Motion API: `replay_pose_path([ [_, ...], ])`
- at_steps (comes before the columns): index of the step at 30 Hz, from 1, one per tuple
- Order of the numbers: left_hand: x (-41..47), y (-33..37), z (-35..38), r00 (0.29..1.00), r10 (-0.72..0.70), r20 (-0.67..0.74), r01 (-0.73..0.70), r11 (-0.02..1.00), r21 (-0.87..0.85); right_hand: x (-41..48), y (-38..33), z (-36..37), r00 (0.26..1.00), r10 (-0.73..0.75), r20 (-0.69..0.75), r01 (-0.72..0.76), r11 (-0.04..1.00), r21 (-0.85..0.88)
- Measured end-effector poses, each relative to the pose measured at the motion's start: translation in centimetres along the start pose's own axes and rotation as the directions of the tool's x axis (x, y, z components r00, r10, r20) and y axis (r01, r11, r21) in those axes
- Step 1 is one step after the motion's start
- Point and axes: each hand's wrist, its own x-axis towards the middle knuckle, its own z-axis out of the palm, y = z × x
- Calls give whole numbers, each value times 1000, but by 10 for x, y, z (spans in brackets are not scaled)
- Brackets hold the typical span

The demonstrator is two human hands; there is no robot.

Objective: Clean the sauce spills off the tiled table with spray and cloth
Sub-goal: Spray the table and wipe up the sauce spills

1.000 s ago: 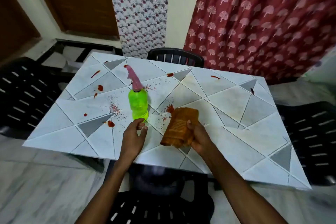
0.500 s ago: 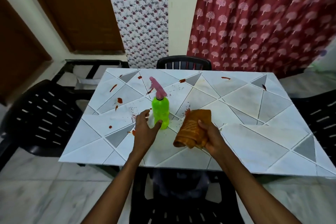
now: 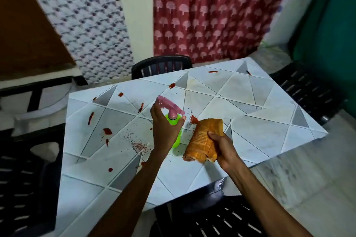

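Spanning most of the view, the tiled counter (image 3: 250,129) carries red sauce spills (image 3: 107,131) scattered mainly over its left half and along the far edge, with a fine red speckle near the middle. None of them looks wiped, so the cleaning itself has not begun. Black plastic chairs (image 3: 161,63) stand close on the far, left, right and near sides, which leaves little room to step round; the right half of the counter is bare tile, the widest free stretch for sweeping the cloth.

The orange cloth (image 3: 205,138) is bunched in the right hand (image 3: 223,150), which is closed round it and keeps it raised just right of the bottle, near the front edge.

The green spray bottle (image 3: 176,132) with its pink trigger head (image 3: 169,105) was standing free half a second ago, the left hand (image 3: 165,131) only reaching beside it. Now that hand is wrapped round the bottle's neck, fingers over the trigger. Judging from this, spraying is the step about to start, and the nearest spill lies just right of the nozzle.
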Motion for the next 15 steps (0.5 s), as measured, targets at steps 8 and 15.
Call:
replay_pose_path([
  [8,24,-3,-9,986,82,145,-65,990,-123,-14,16,2,989,-50,-140,57,997,46],
  [15,21,1,7,918,236,320,-208,971,-118,-23,14,-26,971,-36,-236,75,985,158],
])
